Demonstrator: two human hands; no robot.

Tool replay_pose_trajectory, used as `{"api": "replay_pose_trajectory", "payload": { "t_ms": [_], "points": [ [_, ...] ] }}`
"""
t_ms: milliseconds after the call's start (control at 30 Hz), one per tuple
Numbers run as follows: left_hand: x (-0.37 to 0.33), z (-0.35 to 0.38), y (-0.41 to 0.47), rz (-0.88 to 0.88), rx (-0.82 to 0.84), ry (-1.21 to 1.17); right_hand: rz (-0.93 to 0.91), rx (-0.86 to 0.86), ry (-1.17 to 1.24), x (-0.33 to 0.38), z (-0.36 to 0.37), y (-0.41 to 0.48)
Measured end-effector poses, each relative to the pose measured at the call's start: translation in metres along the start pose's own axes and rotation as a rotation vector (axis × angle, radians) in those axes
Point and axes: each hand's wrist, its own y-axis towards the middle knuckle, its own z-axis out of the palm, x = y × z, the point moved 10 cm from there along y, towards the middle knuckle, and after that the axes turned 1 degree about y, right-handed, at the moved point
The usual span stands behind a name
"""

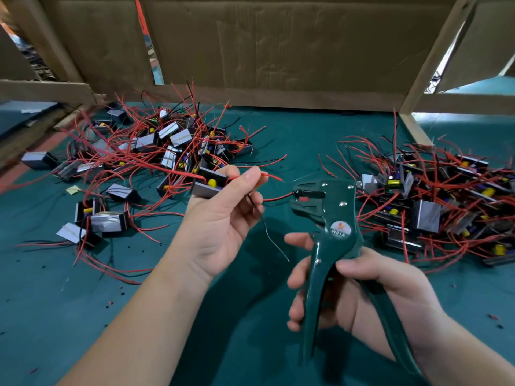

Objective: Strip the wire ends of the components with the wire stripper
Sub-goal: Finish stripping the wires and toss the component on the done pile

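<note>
My left hand (223, 218) holds a small black component (209, 183) with a yellow part inside, fingers curled round it. Thumb and forefinger pinch its red wire (271, 176), which points right toward the stripper jaws. A black wire (267, 227) hangs down from the same hand. My right hand (362, 291) grips the handles of the dark green wire stripper (331, 218), held upright with its jaws pointing left. The jaws stand a short way right of the red wire's tip, apart from it.
On the green table mat (83, 302) a pile of components with red and black wires (156, 146) lies at the left, a second pile (434, 201) at the right. A cardboard wall (278, 45) closes the back. Small insulation scraps dot the mat.
</note>
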Motion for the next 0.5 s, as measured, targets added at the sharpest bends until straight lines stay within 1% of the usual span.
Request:
{"api": "replay_pose_trajectory", "payload": {
  "t_ms": [133,200,300,367,500],
  "points": [
    [0.001,0.002,-0.002,0.04,0.012,0.066,0.009,0.098,-0.002,-0.006,0.014,0.0],
    [0.001,0.006,-0.004,0.068,0.039,0.122,-0.01,0.12,0.006,-0.005,0.017,-0.001],
    [0.003,0.012,-0.008,0.101,0.089,0.179,-0.026,0.096,0.03,-0.001,0.014,-0.003],
    [0.003,0.014,-0.009,0.107,0.102,0.18,-0.026,0.065,0.004,0.0,0.01,-0.004],
    [-0.003,0.011,-0.008,0.132,0.073,0.168,-0.02,0.042,-0.04,-0.001,0.006,-0.005]
  ]
}}
